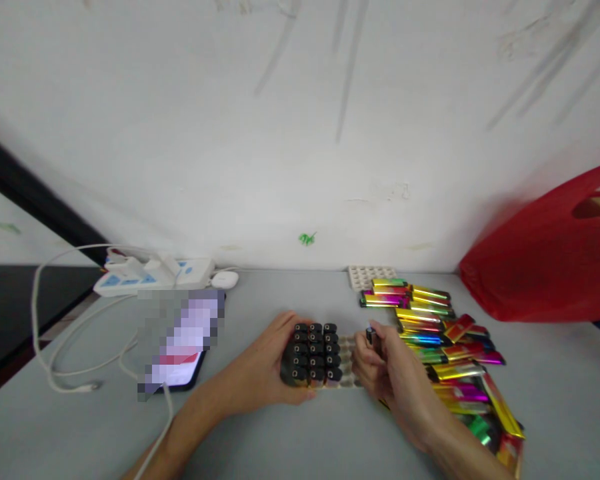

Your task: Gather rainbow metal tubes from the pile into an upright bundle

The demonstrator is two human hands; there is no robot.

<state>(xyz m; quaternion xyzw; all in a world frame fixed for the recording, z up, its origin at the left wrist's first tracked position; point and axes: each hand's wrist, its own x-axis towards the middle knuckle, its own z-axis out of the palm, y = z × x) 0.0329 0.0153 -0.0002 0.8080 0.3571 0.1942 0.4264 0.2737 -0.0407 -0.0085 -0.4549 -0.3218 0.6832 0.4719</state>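
Observation:
A pale tray with rows of round holes lies on the grey table, its left part filled with several upright lighters whose black tops face up. Around the left end of the tray and those lighters wraps my left hand, thumb near the front edge and fingers behind. My right hand is closed just above the tray's bare right part. A single lighter is in it, black top up, with a small pale spot at its tip; most of its body is hidden by the fingers.
Shiny foil-coloured lighters lie in a loose pile on the right. Behind them is another holed tray. A red bag stands far right. At left are a phone, a power strip and a white cable.

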